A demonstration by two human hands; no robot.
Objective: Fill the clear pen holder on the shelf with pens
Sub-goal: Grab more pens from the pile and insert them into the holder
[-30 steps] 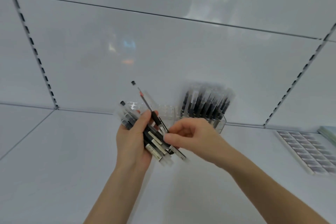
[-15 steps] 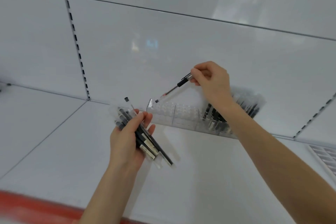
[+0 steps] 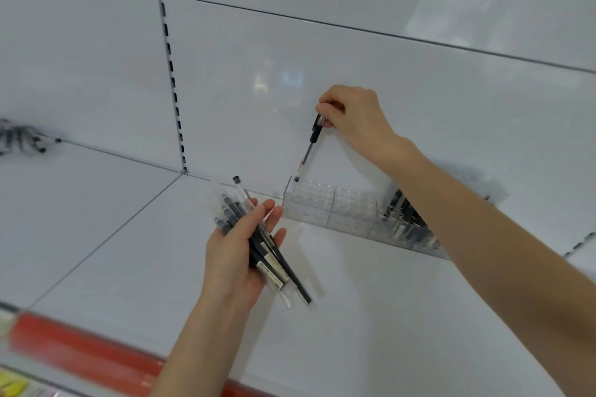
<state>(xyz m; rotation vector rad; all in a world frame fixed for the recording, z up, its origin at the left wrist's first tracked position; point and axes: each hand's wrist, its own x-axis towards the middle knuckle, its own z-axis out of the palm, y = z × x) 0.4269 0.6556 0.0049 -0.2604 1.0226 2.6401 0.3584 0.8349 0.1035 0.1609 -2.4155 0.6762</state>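
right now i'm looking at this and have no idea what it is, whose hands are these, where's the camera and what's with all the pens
There is no machine here: these are a person's two bare hands, filmed by one wide-angle camera worn on their head, looking forward and down. The white surface is a shelf. At its back stands a clear pen holder; its left sections look empty, its right end already holds dark pens. The left hand grips a bundle of pens. The right hand pinches a single pen by its top, tip pointing down at the holder's left end. More pens lie blurred at the far left.
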